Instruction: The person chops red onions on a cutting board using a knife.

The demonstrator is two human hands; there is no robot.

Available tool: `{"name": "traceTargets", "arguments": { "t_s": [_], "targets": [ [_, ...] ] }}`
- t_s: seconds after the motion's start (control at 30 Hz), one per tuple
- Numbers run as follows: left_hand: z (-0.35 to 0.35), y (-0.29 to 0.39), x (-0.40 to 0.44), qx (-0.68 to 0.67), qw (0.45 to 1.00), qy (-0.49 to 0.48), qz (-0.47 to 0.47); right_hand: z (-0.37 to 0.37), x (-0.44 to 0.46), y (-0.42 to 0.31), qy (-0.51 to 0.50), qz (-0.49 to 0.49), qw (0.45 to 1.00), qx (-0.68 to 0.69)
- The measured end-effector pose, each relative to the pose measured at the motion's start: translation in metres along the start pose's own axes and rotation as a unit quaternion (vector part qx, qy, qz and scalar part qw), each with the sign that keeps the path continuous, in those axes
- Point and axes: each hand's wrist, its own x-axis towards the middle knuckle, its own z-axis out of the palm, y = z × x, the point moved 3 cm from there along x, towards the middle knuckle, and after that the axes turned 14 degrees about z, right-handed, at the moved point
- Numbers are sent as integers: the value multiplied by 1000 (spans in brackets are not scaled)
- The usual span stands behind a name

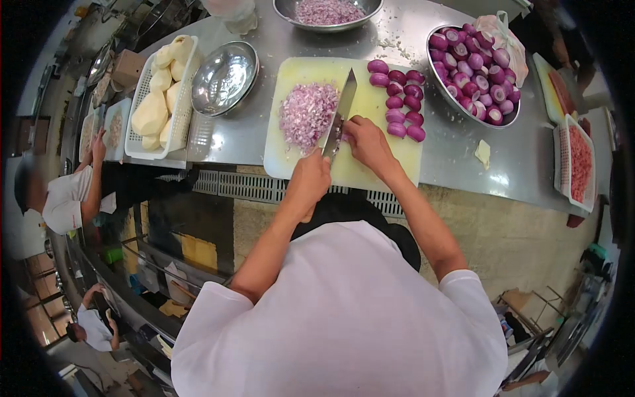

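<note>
My left hand (309, 177) is wrapped round the handle of a kitchen knife (346, 96). Its broad blade points away from me over a white and yellow cutting board (370, 162). Bits of onion cling to the blade. My right hand (368, 141) is closed beside the blade, its fingertips on a piece of red onion (344, 137) that they mostly hide. Left of the knife lies a heap of chopped red onion (307, 116). Several peeled red onions (395, 102) stand in two rows on the board's right side.
A bowl of peeled red onions (439, 68) sits right, another of chopped onion (329, 28) at the back. To the left are a metal bowl (225, 78) and a white basket (173, 153) of pale peeled vegetables. A minced-meat basket (563, 159) is far right. Two people work at left.
</note>
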Motion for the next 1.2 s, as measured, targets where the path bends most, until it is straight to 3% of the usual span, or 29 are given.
{"name": "traceTargets", "arguments": {
  "t_s": [0.13,0.2,0.43,0.63,0.8,0.9,1.03,1.1,1.2],
  "targets": [
    [8,-9,16,-5,999,-33,16,-1,-4,-1,1,-4,1000,-5],
    [-14,10,9,-52,996,-56,-54,-2,-5,2,-5,3,1000,3],
    [13,-12,16,9,999,-34,8,-4,-6,1,1,-1,1000,6],
    [19,-8,9,-20,996,-54,-63,-2,-8,4,20,-7,1000,16],
    [-8,1,7,65,997,-20,48,-5,-15,10,37,14,997,71],
    [7,-11,8,63,997,-49,-9,3,-19,12,65,26,993,99],
    [-7,1,11,85,995,-39,41,3,-16,4,73,15,994,80],
    [-11,10,4,78,995,-58,-5,1,-15,2,71,25,995,68],
    [12,-8,14,58,996,-61,4,6,-14,3,68,37,995,63]
  ]
}}
